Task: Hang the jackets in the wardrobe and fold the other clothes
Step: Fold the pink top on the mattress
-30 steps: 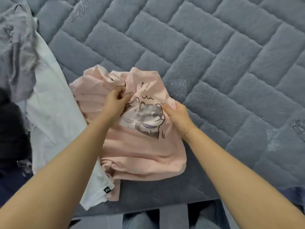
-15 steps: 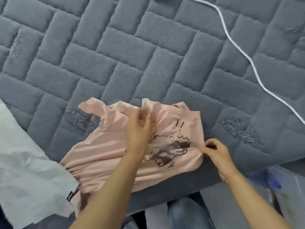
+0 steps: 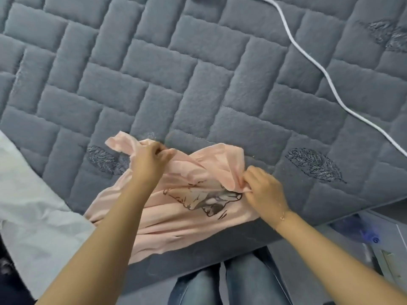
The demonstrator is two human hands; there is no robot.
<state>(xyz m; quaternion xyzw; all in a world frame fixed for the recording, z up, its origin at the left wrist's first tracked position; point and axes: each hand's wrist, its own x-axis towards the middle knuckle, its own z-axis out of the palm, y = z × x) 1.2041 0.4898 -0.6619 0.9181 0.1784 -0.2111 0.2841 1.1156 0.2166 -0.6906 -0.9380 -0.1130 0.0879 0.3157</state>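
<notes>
L hand (image 3: 149, 160), centre of frame: grip is a tight pinch, thumb + fingers curled round a bunched fold of the pink T-shirt (image 3: 180, 219) at its upper edge. R hand (image 3: 265, 190), just right of centre: grip also narrow, fingertips pinching the shirt's right edge where the fabric is folded over. Both hands hold cloth, nothing else.

Pose: 2 bare forearms enter from the bottom of the frame, L from lower left, R from lower right, angling in toward each other. Knuckles face up on both. R wrist carries 1 thin bracelet (image 3: 282, 217).

Count: 1 pink T-shirt, crumpled, w/ 1 cartoon animal print (image 3: 211, 200) showing between the hands. It lies on the bed (image 3: 198, 84), lower centre, near the bed's front edge; a loose flap sticks out to the upper left of the L hand.

1 white garment (image 3: 33, 205) lies at the left edge, just beside the shirt's lower-left corner; can't tell if they touch. 1 white cable (image 3: 326, 75) runs across the grey quilted cover at upper right, well apart from the shirt. Two embroidered feather motifs flank the shirt. Blue jeans (image 3: 231, 282) at bottom centre.
</notes>
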